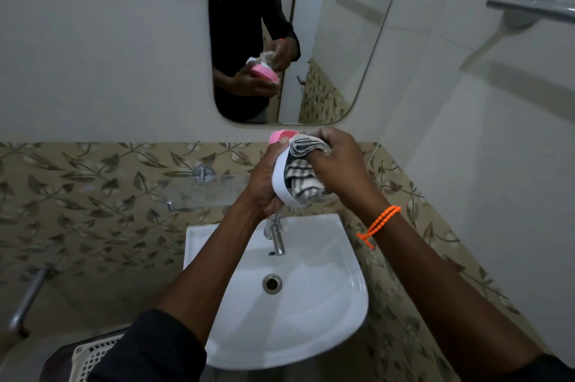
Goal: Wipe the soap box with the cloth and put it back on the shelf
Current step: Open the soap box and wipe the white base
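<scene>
My left hand point(264, 182) grips the soap box point(280, 176), a white oval tray with a pink part at its far end, and holds it tilted above the sink. My right hand point(339, 163) holds a grey and white checked cloth point(303, 177) bunched up and pushes it into the open side of the box. A glass shelf point(199, 195) with metal brackets is fixed to the wall just left of the box, below the mirror. Most of the box's inside is hidden by the cloth.
A white sink point(311, 304) with a chrome tap point(275, 235) lies below my hands. A mirror point(326, 39) hangs on the wall ahead. A towel bar point(529, 8) sticks out at the upper right. A white plastic basket point(90, 356) sits at the lower left.
</scene>
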